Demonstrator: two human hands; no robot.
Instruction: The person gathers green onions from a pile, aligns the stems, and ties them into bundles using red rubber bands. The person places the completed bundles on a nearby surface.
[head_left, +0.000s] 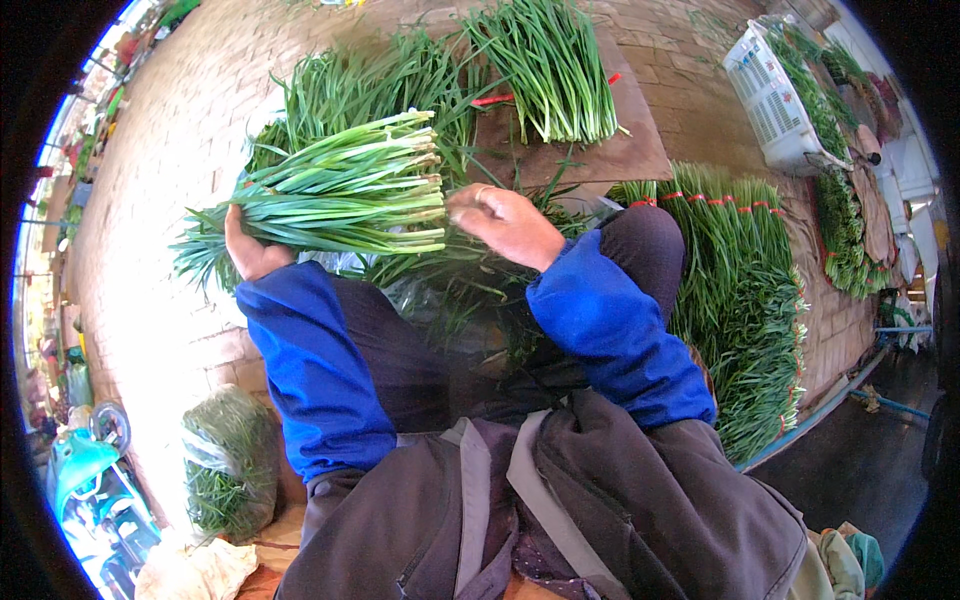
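My left hand (253, 247) grips a thick bunch of garlic chives (352, 191) near its leafy end and holds it up sideways. The pale cut stems point right. My right hand (504, 223), with a ring on one finger, is beside those stem ends, its fingers curled and slightly blurred. Whether they pinch a stem is hidden. Behind the bunch spreads a loose heap of chives (375, 79). Another sheaf of chives (559, 75) lies on a brown board (637, 146), across a red tie (493, 99). Leaf scraps (472, 292) rest between my legs.
Rows of chive bundles with red ties (739, 300) stand at my right. Farther right is a white plastic crate (769, 101) of greens. At lower left are a clear bag of greens (229, 465) and a turquoise wheeled vehicle (94, 480). The floor (172, 97) is brick-paved.
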